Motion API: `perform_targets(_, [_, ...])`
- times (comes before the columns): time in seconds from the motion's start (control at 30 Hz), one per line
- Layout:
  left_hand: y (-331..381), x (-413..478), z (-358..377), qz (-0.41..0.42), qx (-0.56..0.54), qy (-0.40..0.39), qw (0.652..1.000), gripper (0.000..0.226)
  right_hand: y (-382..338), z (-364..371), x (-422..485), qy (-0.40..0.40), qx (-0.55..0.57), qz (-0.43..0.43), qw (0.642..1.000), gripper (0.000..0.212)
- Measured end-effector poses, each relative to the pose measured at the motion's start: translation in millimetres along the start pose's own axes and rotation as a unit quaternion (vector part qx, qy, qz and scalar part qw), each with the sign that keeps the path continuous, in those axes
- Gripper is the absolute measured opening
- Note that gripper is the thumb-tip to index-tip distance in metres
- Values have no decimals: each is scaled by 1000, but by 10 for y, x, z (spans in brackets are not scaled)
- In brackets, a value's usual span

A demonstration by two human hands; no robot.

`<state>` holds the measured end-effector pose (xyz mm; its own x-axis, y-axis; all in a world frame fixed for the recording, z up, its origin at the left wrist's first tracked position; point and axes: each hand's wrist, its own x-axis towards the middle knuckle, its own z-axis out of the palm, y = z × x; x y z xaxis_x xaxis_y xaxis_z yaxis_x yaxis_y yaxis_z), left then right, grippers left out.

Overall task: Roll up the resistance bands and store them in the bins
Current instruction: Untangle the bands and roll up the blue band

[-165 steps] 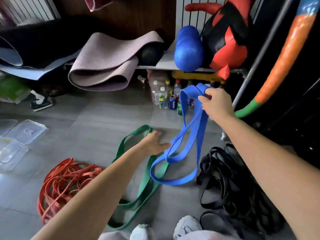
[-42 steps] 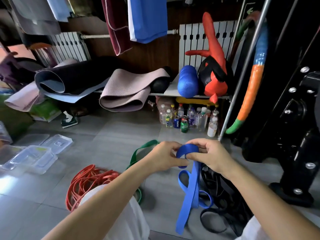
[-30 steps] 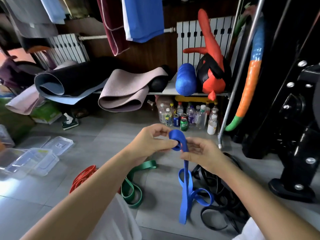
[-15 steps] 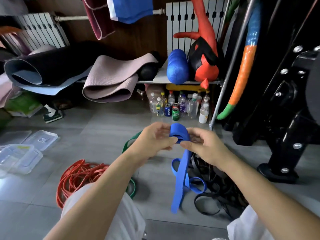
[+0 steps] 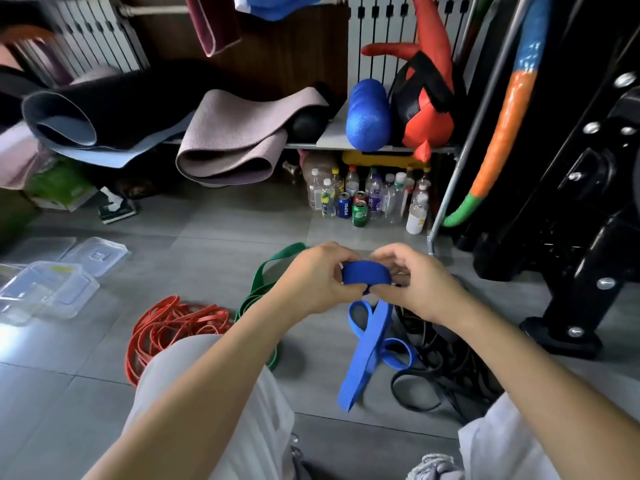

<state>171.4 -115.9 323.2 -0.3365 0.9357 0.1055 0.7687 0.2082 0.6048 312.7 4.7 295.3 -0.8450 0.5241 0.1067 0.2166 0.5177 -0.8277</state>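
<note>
both hands (image 5: 313, 282) (image 5: 420, 284) pinch the blue band (image 5: 365, 273) (half-coiled, tail dangling).

One word can be read: PEPSI, on a blue can.

The blue can (image 5: 343, 206) stands on the floor among the drinks below the shelf, just right of the frame's centre, with PEPSI in white capitals running vertically up its side. Just beside it on the right, the green can (image 5: 360, 213) shows a pale logo too small to make out as letters. The bottles (image 5: 375, 199) behind them bear coloured labels whose print is too small to read. At the left edge, the green box (image 5: 60, 183) has blurred pale print, and the clear bin (image 5: 52, 289) at mid left carries a yellow label (image 5: 62, 269) with no legible characters.
</note>
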Motion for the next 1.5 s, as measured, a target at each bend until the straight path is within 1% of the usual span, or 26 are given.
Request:
perform_targets(0.07, [-19,-9,-39,-16,-92,22,995,21,-24,-36,9,3,72,11,997,42])
perform_targets(0.17, [-47,-51,-102,-41,-279,56,958,30,-69,-30,29,4,124,7,992,40])
perform_targets(0.23, [-47,-86,-119,-41,-373,42,926,25,-108,21,38,11,183,-2,983,37])
perform_targets(0.33, [-52,-112,-102,-37,-499,2,866,24,-159,94,36,16,279,-4,960,39])
perform_targets(0.4, [-73,-113,-98,-47,-539,-20,840,27,-174,113,46,32,274,1,961,34])
perform_targets(0.43, [-81,-109,-96,-55,-535,-26,842,30,-171,110,51,40,249,-2,968,32])
perform_targets(0.47, [-93,-107,-90,-58,-500,-21,864,32,-163,98,52,43,208,-6,977,33])
perform_targets(0.53, [-120,-102,-69,-38,-355,7,934,42,-152,78,43,26,101,-9,994,32])
perform_targets(0.6, [-144,-99,-49,-1,-200,5,980,44,-128,106,16,-7,-1,-21,1000,30])
perform_targets(0.63, [-152,-95,-43,9,-145,-7,989,39,-121,131,5,-16,-33,-30,999,29])
perform_targets(0.67, [-157,-93,-45,7,-120,-14,993,35,-119,150,-3,-19,-45,-35,998,27])
perform_targets(0.73, [-159,-88,-59,-17,-154,-8,988,31,-138,145,-9,-10,0,-21,1000,27])
perform_targets(0.8, [-141,-87,-85,-35,-251,16,967,31,-142,72,12,6,54,-1,999,36])
perform_targets(0.87, [-112,-85,-116,-38,-340,40,939,31,-131,-8,30,9,57,0,998,41])
perform_targets(0.93, [-91,-85,-124,-32,-415,39,909,29,-137,-21,32,6,84,-7,996,40])
perform_targets(1.07, [-29,-81,-73,-41,-560,17,828,32,-151,73,58,27,230,-33,972,36])
perform_targets(1.1, [-25,-71,-58,-47,-573,15,818,33,-154,76,68,38,241,-38,969,34])
perform_targets(1.13, [-24,-65,-50,-55,-567,16,822,31,-156,67,75,48,233,-42,970,33])
perform_targets(1.17, [-27,-52,-51,-61,-530,24,846,29,-156,51,78,53,210,-42,975,33])
perform_targets(1.2, [-43,-38,-55,-62,-454,40,888,30,-153,33,77,55,175,-36,982,34])
perform_targets(1.23, [-69,-27,-65,-55,-346,59,935,36,-145,25,75,51,127,-25,990,34])
perform_targets(1.27, [-89,-22,-70,-39,-231,71,969,45,-136,22,72,39,67,-15,997,32])
perform_targets(1.3, [-104,-23,-66,-16,-136,71,988,54,-131,31,66,22,-1,-9,1000,31])
perform_targets(1.37, [-119,-43,-50,27,-20,41,999,55,-127,68,46,-8,-92,-20,996,31])
perform_targets(1.43, [-122,-72,-51,48,42,24,998,45,-150,81,31,-22,-104,-29,994,30])
perform_targets(1.5, [-129,-91,-69,54,65,19,996,41,-170,57,24,-33,-90,-26,995,30])
